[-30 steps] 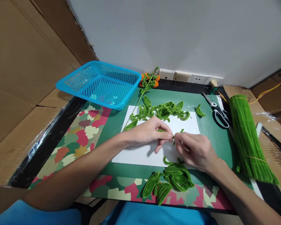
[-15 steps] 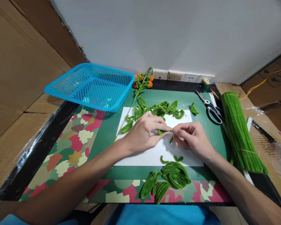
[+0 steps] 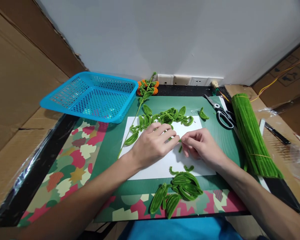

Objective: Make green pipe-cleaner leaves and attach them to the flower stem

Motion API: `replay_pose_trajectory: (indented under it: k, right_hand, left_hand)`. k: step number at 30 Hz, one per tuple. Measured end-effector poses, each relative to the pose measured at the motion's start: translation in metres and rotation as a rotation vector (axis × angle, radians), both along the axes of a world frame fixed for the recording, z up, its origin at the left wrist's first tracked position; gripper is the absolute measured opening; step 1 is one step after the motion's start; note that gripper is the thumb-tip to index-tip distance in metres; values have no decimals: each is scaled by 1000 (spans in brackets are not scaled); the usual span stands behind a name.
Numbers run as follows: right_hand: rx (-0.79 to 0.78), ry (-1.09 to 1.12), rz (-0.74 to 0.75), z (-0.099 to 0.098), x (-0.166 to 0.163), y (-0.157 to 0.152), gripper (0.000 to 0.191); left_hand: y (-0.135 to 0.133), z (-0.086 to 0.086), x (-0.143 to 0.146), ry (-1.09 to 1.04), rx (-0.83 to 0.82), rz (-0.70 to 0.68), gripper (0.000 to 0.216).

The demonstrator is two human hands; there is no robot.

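Note:
Above the white paper [image 3: 150,171], my left hand [image 3: 156,146] is closed, its fingers bent over a small green pipe-cleaner leaf [image 3: 170,138] that they mostly hide. My right hand [image 3: 202,145] meets it at the fingertips, thumb and forefinger pinched on the leaf's end. A short green tail [image 3: 180,149] hangs below the pinch. Beyond the hands lies a heap of finished green leaves [image 3: 166,118] along the paper's far edge. Nearer to me is another pile of leaves [image 3: 186,185], across the mat's patterned border.
A blue plastic basket [image 3: 117,115] stands at the back left. Beside it lies a long stem with orange flowers [image 3: 145,96]. Scissors [image 3: 223,118], a bundle of green pipe cleaners [image 3: 255,140] and a black-handled tool [image 3: 277,133] lie on the right. Wall sockets [image 3: 198,81] line the back.
My left hand has rolled over, its fingers now covering more of the leaf. My right hand keeps its pinch in nearly the same place. The view has shifted slightly.

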State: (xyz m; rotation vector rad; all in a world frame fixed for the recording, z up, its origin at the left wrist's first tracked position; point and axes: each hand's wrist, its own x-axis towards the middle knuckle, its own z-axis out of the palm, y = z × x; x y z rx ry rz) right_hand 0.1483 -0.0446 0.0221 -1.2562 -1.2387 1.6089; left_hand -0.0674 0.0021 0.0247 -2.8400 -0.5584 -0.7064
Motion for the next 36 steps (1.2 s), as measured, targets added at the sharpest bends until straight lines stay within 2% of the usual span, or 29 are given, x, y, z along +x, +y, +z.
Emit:
replay_pose_trajectory:
  k: [3,6,8,12,14,16,18,19,21,23,25,27,28,30,33,36]
  right_hand:
    - [-30,38,34,-1,1,1,30]
    - [-20,79,81,0,2,2,30]
    - [19,103,105,2,4,2,32]
    - [203,45,110,8,5,-3,33]
    - [364,-83,93,9,4,-7,28]
    - [644,-255,75,8,3,-11,22]
    - [986,-428,81,5,3,-14,20]
    - [1129,-505,86,4,3,-15,21]
    - [1269,-623,87,1,4,-16,23]
    - [1209,-642,8,1,5,-16,22]
    - [966,-546,-76,2,3,-16,20]
    - [639,-360,-87,3,0,-14,27]
    - [490,-261,-69,2,-2,-13,33]
    - [280,-95,-24,1,-4,-10,39]
    - [194,5,-24,-2,-5,-7,38]
    - [291,-39,-58,-1,-5,-9,34]
  left_hand:
    - [-2,-1,2,44,-32,-12,18]
    - [-5,4,3,-15,-203,6,23]
    - [-6,10,4,-98,-460,7,29]
    - [-5,23,6,-304,-1229,4,30]
    - [-4,24,8,-415,-1587,17,29]
    - [-5,22,10,-520,-1894,22,27]
    - [-6,19,11,-569,-2075,9,26]
    - [-7,18,12,-563,-2099,-8,26]
    - [-10,16,12,-511,-1991,-56,27]
    - [-11,15,11,-473,-1670,-59,25]
    - [-11,12,9,-405,-1200,-11,19]
    - [-10,8,6,-294,-736,16,20]
    - [-9,5,4,-235,-554,8,19]
    - [-6,0,2,-151,-302,-12,18]
    - [-4,-4,1,-126,-175,-10,18]
    - [-5,1,2,-197,-327,0,17]
